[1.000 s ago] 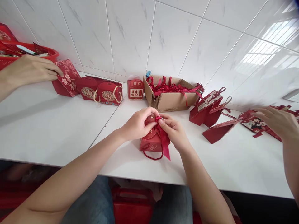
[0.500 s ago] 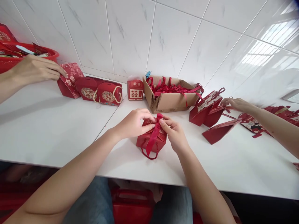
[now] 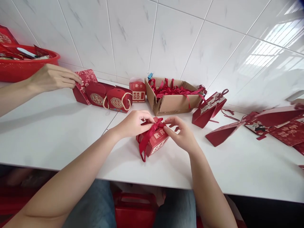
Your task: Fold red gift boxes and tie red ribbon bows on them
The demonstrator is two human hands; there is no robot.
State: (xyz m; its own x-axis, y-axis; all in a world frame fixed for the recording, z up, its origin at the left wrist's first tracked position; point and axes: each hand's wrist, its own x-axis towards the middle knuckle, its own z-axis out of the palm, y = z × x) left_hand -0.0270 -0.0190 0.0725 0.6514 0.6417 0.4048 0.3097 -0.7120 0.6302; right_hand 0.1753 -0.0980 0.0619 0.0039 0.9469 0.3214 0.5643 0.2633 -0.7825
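satin ribbon on a red gift box

one glossy satin ribbon loops atop one angular card gift box on the smooth white table. the left hand and right hand each pinch ribbon between thumb and fingers. behind: one corrugated carton of crumpled ribbons; leftward, two rounded boxes with twisted rope handles.

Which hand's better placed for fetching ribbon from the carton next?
Likely the right hand: it sits in front of the middle of the carton, while the left hand lies farther left.
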